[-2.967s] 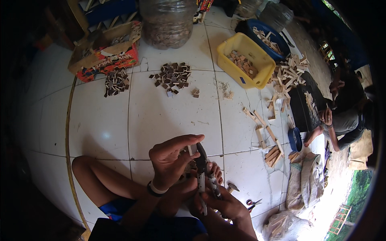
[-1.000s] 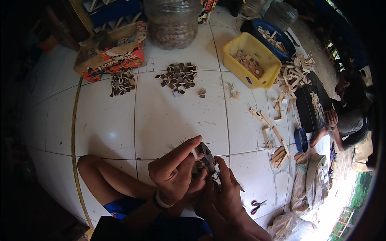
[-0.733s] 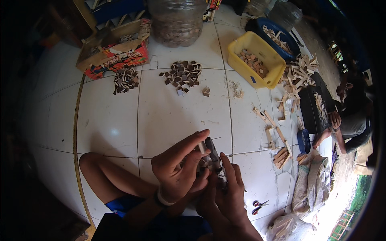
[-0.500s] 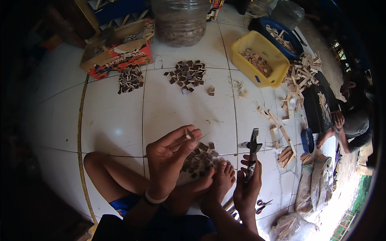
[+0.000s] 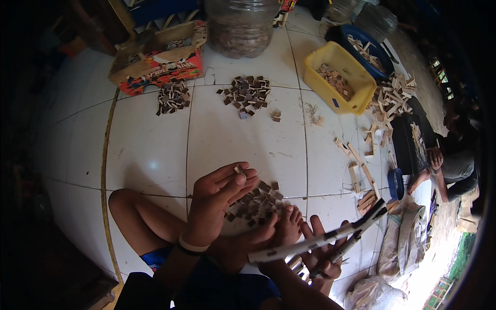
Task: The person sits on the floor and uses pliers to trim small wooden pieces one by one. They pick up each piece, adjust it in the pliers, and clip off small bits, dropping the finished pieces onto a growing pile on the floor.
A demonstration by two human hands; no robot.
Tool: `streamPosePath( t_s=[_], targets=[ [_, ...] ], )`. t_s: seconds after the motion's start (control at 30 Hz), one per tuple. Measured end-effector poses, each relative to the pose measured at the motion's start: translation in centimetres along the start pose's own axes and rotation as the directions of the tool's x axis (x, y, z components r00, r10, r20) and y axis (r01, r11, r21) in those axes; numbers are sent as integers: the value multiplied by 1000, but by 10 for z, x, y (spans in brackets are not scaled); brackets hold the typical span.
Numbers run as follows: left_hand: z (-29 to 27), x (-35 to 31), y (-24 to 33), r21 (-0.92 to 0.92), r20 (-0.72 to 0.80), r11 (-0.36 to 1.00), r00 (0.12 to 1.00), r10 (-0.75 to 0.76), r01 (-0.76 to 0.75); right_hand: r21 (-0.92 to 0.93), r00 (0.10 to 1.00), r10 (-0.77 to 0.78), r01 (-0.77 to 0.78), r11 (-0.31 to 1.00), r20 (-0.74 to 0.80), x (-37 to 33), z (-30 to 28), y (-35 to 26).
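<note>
Between the thumb and fingers of my left hand [image 5: 209, 206] is a small square wooden tile [image 5: 239, 169], dark on one face; a thin sliver sticks out beside it. My right hand [image 5: 323, 258], fingers partly spread, holds a pliers-like tool [image 5: 305, 247] with long whitish, dark-marked handles. The tool lies slanted across the hand, its dark end toward the upper right. Under my left hand, in front of my bare feet, is a loose pile of small brown tiles [image 5: 261, 200].
Farther off lie two more tile piles [image 5: 248, 93] [image 5: 173, 97], a red cardboard box [image 5: 165, 67], a big clear plastic jar [image 5: 240, 31] and a yellow tub [image 5: 336, 77]. Wood offcuts [image 5: 392, 98] and sacks [image 5: 403, 240] are on the right, where another person [image 5: 454, 163] sits.
The tool in my right hand has swung from upright to a slant, and those fingers have spread. My left hand keeps the tile, now tipped slightly differently. The view has shifted a little.
</note>
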State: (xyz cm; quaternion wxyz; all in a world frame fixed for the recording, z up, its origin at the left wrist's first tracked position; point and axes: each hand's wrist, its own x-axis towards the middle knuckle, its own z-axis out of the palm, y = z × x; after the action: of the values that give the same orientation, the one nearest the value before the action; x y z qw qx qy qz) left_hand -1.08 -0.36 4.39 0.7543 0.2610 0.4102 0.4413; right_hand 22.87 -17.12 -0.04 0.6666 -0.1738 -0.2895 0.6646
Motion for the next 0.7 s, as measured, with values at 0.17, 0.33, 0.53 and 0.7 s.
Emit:
streamPosePath(
  t_s=[0.17,0.33,0.53,0.7],
  targets=[
    [9,-11,-6,61,30,997,999,41,-43,371,967,-55,-43,928,250,-1,-31,0],
    [17,-10,-6,147,88,982,990,108,-120,465,964,-47,-84,881,263,-3,-36,6],
    [26,-18,6,112,40,990,996,83,-87,444,948,-19,-130,887,317,-2,-45,2],
    [52,-60,-7,72,-34,973,974,224,-221,214,968,69,-122,969,239,5,-30,0]
  ],
)
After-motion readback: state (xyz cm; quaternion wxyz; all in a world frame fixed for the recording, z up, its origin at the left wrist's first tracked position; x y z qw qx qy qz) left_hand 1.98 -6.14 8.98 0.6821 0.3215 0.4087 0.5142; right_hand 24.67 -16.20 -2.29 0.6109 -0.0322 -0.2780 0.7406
